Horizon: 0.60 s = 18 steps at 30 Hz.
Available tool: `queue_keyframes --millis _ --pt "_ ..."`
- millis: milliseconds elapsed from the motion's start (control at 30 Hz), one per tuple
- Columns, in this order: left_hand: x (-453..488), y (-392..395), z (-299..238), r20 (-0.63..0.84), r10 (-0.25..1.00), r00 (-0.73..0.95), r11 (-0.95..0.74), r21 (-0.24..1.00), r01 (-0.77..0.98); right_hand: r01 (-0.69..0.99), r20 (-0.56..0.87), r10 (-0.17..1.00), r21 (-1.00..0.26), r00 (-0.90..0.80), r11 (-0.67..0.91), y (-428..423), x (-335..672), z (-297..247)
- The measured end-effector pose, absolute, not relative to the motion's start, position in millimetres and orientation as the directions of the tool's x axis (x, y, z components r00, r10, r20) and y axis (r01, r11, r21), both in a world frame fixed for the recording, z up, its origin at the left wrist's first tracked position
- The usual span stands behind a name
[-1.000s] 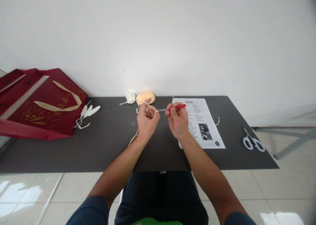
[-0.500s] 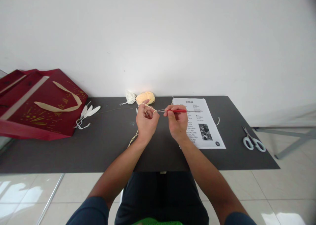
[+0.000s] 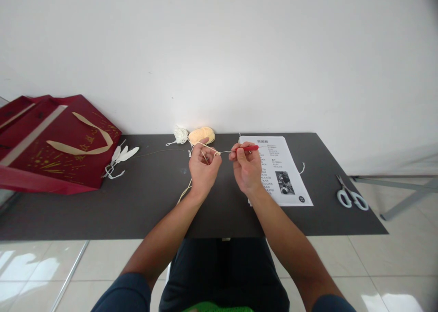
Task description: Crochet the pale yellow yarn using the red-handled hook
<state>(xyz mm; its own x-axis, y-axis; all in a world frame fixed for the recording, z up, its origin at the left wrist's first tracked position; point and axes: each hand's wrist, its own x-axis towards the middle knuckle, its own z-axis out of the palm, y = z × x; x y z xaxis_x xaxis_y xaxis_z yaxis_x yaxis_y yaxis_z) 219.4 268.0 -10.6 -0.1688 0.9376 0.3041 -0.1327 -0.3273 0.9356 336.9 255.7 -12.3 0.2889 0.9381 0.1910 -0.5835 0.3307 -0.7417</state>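
Observation:
My left hand (image 3: 203,168) is raised over the dark table (image 3: 143,202), fingers curled round a pale yellow yarn strand (image 3: 185,192) that trails down past my wrist. My right hand (image 3: 246,168) is closed on a red-handled crochet hook (image 3: 249,148), its thin metal tip pointing left toward the yarn looped at my left fingers. Behind my left hand lies a peach yarn ball (image 3: 201,134); a small white yarn clump (image 3: 180,134) sits just left of it.
A printed instruction sheet (image 3: 282,170) lies right of my hands. White-handled scissors (image 3: 349,196) rest near the table's right end. A dark red gift bag (image 3: 51,143) lies on its side at the left, with white feather-like pieces (image 3: 123,156) beside it.
The hook's handle has tilted back up slightly and my right hand has shifted a little toward the left hand. My left hand stays in place, holding the yarn.

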Motion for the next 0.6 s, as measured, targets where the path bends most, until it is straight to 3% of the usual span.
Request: queue_keyframes --millis 133,267,600 --pt "220.9 267.7 -11.1 0.283 0.945 -0.167 -0.312 0.932 -0.184 -0.637 0.144 0.958 -0.721 0.248 0.273 256.1 340.2 -12.2" --pt "221.7 267.5 -11.3 0.291 0.941 -0.171 -0.320 0.929 -0.185 -0.619 0.185 0.946 -0.719 0.267 0.316 256.0 339.8 -12.4" --pt "220.9 267.8 -9.9 0.282 0.935 -0.214 -0.311 0.943 -0.116 -0.330 0.374 0.845 -0.799 0.383 0.503 251.1 334.8 -17.7"
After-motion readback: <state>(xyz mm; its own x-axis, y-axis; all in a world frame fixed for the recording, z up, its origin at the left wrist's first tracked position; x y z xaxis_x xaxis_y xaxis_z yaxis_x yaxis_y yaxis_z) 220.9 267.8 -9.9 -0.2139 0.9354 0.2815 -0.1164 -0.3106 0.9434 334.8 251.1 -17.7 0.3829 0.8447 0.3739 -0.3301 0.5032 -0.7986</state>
